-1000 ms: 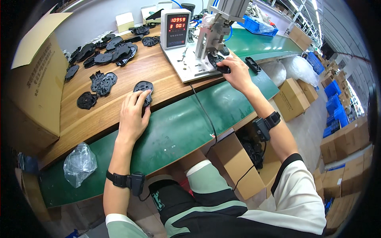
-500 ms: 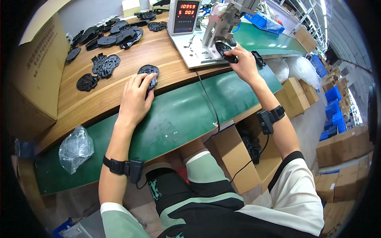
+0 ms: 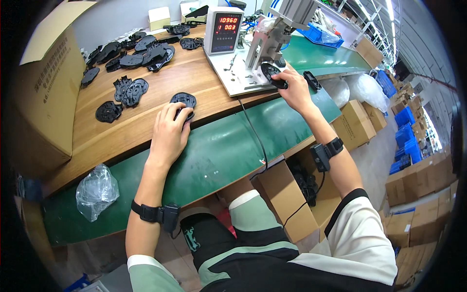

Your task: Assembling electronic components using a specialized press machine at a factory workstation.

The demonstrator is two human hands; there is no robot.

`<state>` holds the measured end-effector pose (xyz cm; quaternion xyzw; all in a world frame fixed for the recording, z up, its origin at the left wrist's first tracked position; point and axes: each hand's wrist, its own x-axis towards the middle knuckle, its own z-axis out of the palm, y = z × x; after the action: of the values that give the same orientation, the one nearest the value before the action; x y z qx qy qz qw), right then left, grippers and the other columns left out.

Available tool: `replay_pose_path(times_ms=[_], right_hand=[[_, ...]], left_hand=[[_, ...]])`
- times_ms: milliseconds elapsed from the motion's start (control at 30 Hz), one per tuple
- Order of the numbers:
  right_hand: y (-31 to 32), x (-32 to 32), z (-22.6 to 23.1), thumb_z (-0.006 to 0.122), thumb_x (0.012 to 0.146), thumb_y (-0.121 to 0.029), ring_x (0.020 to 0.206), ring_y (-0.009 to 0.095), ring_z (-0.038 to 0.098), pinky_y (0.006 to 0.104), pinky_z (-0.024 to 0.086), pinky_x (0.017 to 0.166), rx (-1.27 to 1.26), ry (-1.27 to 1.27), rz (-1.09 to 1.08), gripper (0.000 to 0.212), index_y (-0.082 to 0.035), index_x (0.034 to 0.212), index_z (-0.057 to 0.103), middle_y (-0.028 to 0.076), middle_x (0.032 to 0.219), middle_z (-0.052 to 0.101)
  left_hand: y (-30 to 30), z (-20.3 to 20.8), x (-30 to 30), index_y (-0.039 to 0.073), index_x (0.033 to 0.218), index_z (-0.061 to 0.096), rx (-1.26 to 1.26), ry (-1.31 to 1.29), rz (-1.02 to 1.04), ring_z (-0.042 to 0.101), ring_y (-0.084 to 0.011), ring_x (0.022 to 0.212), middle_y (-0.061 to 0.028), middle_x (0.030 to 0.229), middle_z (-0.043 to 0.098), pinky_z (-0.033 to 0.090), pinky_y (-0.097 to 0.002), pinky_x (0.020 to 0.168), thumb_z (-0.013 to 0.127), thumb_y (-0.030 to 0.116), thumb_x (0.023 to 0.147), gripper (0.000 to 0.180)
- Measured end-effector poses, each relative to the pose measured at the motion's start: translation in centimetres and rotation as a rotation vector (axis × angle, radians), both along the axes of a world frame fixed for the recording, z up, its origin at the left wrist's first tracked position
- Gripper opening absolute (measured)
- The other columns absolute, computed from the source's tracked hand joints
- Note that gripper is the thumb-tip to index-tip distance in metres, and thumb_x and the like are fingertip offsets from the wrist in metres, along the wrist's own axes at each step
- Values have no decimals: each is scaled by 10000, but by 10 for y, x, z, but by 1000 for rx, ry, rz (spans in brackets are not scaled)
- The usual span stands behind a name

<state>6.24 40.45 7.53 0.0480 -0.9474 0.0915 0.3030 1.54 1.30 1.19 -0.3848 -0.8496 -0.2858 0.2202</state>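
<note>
My right hand (image 3: 293, 88) grips a black oval plastic shell (image 3: 272, 74) between thumb and fingers, tilted under the head of a metal bench press (image 3: 266, 46). Its inner side, with moulded ribs, faces up. At the front edge of the wooden board, my left hand (image 3: 169, 130) is closed on another black plastic shell (image 3: 184, 99); its fingers cover the near end. A small black elongated part (image 3: 312, 81) lies on the green surface just right of my right hand.
Several loose black shells (image 3: 131, 61) lie heaped at the back left of the wooden board (image 3: 151, 104). A digital counter box (image 3: 224, 30) stands beside the press. An open carton (image 3: 51, 92) rises at left; a clear plastic bag (image 3: 97, 192) lies nearer. A cable (image 3: 253, 127) crosses the green bench.
The red digits on the counter box have changed. The whole view has shifted slightly; both hands keep their hold on their shells in about the same places.
</note>
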Motion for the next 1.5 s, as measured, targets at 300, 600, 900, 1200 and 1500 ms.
replay_pose_path(times_ms=[300,600,900,1200,1500], right_hand=[[1,0,4,712,711,6,986,348,675,444,529,877,37,12,8,300,-68,996,773,108,965,712],[16,-6,8,700,705,0,1006,324,671,426,512,914,-33,-49,52,290,-76,980,751,82,959,722],[-15,94,-7,676,736,100,1077,340,663,410,528,966,-488,325,-21,393,-47,1096,732,136,1109,711],[-16,318,-167,614,909,79,1107,323,641,394,479,1013,-728,361,-775,225,14,1121,658,155,1141,677],[56,417,-324,598,875,13,1045,363,620,464,487,943,-682,34,-1026,282,-49,1139,675,158,1085,669]], left_hand=[[-3,-2,-5,53,1306,651,30,-5,33,613,-357,1269,-173,1353,657,483,-462,1067,669,-9,861,449],[2,14,-2,87,1378,642,-29,-72,17,649,-356,1212,-132,1352,679,537,-443,1003,678,-93,792,614],[108,52,27,71,1430,612,-234,214,-157,597,-369,1330,-213,1392,638,468,-483,1149,613,-48,879,563],[250,58,-9,46,1440,539,-430,369,-156,591,-403,1329,-295,1396,606,439,-473,1165,590,41,901,542],[265,56,-1,19,1398,537,-535,320,-26,609,-436,1289,-332,1352,618,454,-499,1141,586,51,930,472]])
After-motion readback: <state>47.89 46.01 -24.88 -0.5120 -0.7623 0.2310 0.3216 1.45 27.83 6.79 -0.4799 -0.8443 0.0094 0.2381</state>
